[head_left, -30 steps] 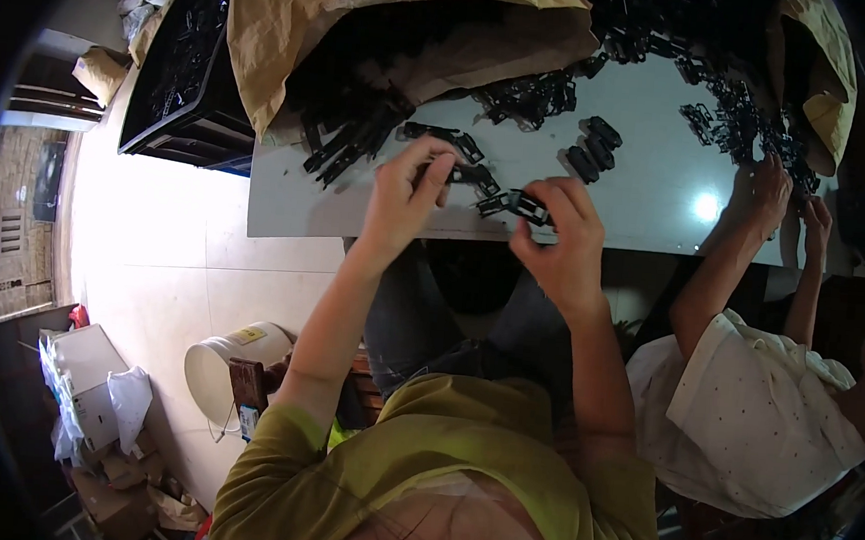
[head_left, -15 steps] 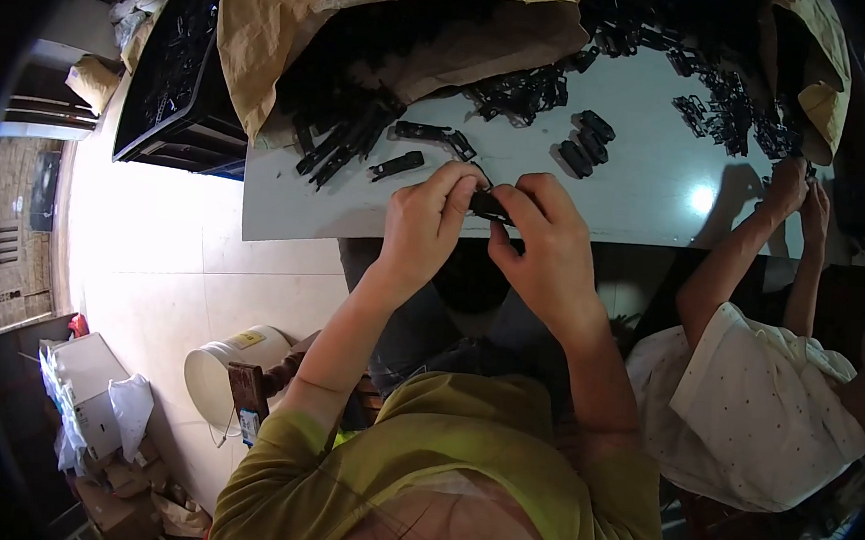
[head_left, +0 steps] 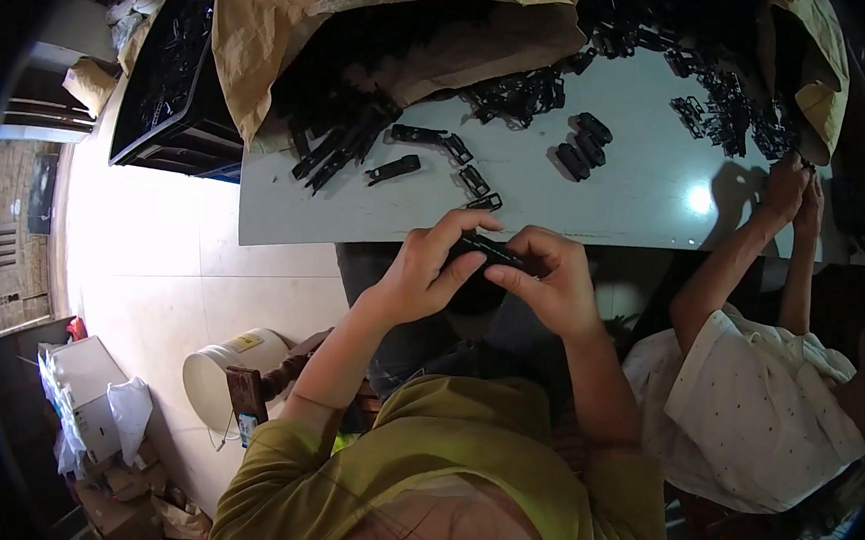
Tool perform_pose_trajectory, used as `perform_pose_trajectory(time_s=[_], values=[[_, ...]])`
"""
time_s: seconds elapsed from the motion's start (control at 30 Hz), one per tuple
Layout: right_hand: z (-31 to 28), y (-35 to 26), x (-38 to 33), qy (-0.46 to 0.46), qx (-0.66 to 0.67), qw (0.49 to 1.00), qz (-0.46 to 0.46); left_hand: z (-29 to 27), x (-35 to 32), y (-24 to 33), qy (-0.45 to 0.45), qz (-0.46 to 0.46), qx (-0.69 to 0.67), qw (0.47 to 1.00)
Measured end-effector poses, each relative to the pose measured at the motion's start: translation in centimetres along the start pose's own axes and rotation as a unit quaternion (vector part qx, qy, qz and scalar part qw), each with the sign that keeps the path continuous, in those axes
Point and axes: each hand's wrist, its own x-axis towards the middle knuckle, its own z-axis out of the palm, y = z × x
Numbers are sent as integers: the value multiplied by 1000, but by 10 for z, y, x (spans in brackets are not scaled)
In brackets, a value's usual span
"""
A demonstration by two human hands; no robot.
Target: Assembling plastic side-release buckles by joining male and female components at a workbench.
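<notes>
Just off the table's near edge, a dark elongated plastic part (head_left: 489, 249) lies between my two hands. My left hand (head_left: 422, 269) is closed on its left end, with thumb and fingers around it. At the other end, my right hand (head_left: 555, 279) grips it between thumb and fingers. Beyond my fingertips lie small black open frames (head_left: 474, 181), one close to the edge. Farther up the table are a longer black piece (head_left: 393, 170) and another black piece (head_left: 419, 134). Three black oblong parts (head_left: 583, 147) sit side by side to the right.
A brown paper bag (head_left: 252, 47) lies open on the grey table (head_left: 306, 216), black parts spilling out. Left of it stands a black crate (head_left: 176, 142). At right, another person's hands (head_left: 794, 190) work near a second paper bag (head_left: 822, 117). A white bucket (head_left: 214, 385) stands on the floor.
My hands have come nearer to my body, off the table edge, with the black part between them. Small frames near the edge, earlier hidden behind my hands, now show.
</notes>
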Motion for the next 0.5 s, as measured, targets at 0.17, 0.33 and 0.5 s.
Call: perform_pose_trajectory(time_s=[0.17,0.33,0.5], values=[[2,11,7,13,-110,992,-69,-6,-13,-12,11,-24,-6,1000],[-36,16,38,244,-401,869,-156,-28,-27,-30,155,-77,-9,985],[-52,41,58,313,-504,786,-175,-42,-30,-59,223,-83,-88,967]])
